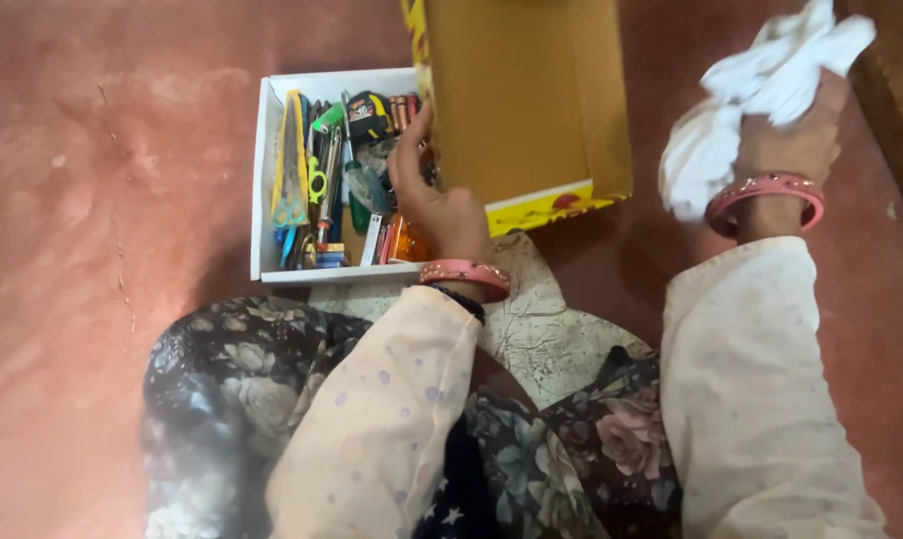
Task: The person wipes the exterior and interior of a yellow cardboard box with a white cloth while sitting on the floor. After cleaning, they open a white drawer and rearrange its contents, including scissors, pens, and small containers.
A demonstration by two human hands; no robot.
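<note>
My left hand [433, 200] reaches into a white cardboard box [263, 180] on the floor, its fingers among the tools there; whether it grips one is hidden. The box holds scissors [292, 190], a tape measure [368, 115], batteries [403, 110], screwdrivers and other small tools. My right hand [793, 135] is raised at the upper right, closed on a crumpled white cloth [746, 90]. Both wrists wear pink bangles.
The box's brown lid [521, 90] stands up behind my left hand, with a yellow printed edge. I sit on a reddish floor [92, 200], my knees in flowered fabric below. A dark wooden piece [896, 90] runs along the upper right.
</note>
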